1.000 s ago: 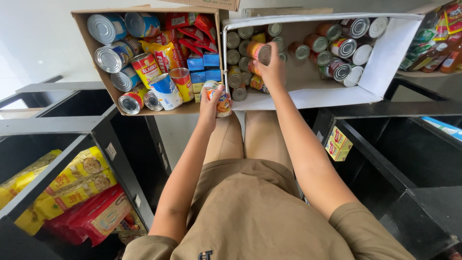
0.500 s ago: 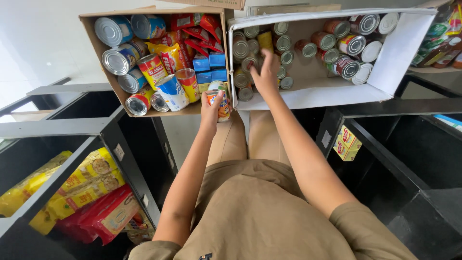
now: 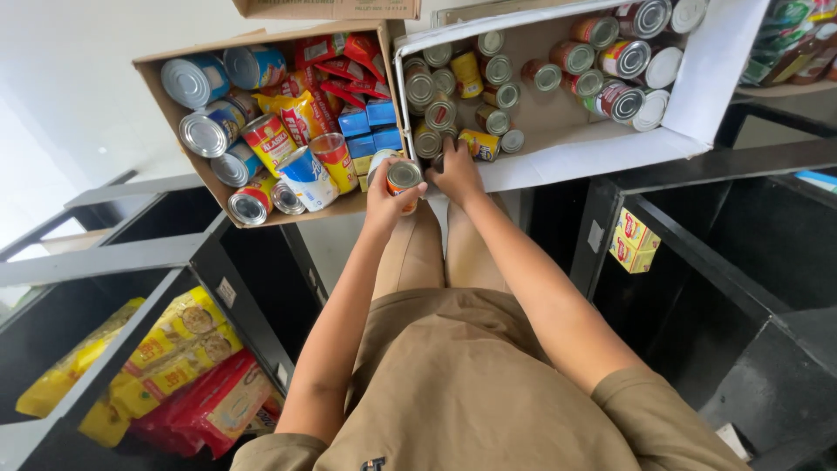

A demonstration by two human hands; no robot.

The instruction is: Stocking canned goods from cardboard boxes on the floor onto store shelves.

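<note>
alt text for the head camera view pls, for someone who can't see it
Seen from above, a person's left hand holds a small silver-topped tin can, while the right hand grips another small can at the edge of a white cardboard box of cans. A brown cardboard box of tins and packets sits left.

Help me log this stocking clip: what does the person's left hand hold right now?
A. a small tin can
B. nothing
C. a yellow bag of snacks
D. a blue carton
A. The left hand is wrapped around a small tin can, its metal lid facing the camera, in front of the brown cardboard box; the right hand reaches into the white box.
</note>
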